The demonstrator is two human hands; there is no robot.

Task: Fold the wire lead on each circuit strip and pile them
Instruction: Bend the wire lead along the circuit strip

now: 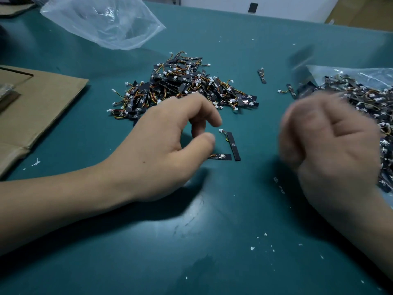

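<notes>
Teal mat [191,252] covers the bench, flecked with white crumbs.

- Centre pile [182,86] of black circuit strips sits beyond the left hand, with orange and yellow leads looped in among them. Likely the finished stack, since it lies within easy dropping reach of both hands.
- Right heap [361,99] of the same strips lies on a clear plastic sheet [331,71] at the frame's right edge. Probably the supply, kept on the side of the hand that fetches.
- Two loose strips lie just beside the left hand's fingertips. The upright strip [234,145] has its lead ending in a white connector [221,130] near the top end. The flat strip [222,156] meets the foot of the upright one and appears to run under the thumb. Both look staged for working, apart from either heap.
- Left hand [170,141] hovers low over the mat with fingers loosely curved, thumb and forefinger parted, nothing between them.
- Right hand [325,141] is smeared by motion and loosely curled. Cannot tell whether it holds a strip.

Hard to read:
- Whether the upright strip's lead is already folded. The wire is too small to tell.
- The flat strip's lead end is hidden by the thumb.
- The right heap is cut off by the frame and partly screened by the right hand.
- Two stray strips [262,76] lie between the heaps, fold state unclear.
- A crumpled clear bag [102,22] sits at the far left and cardboard [32,103] at the left edge. The bag's contents are unreadable.
</notes>
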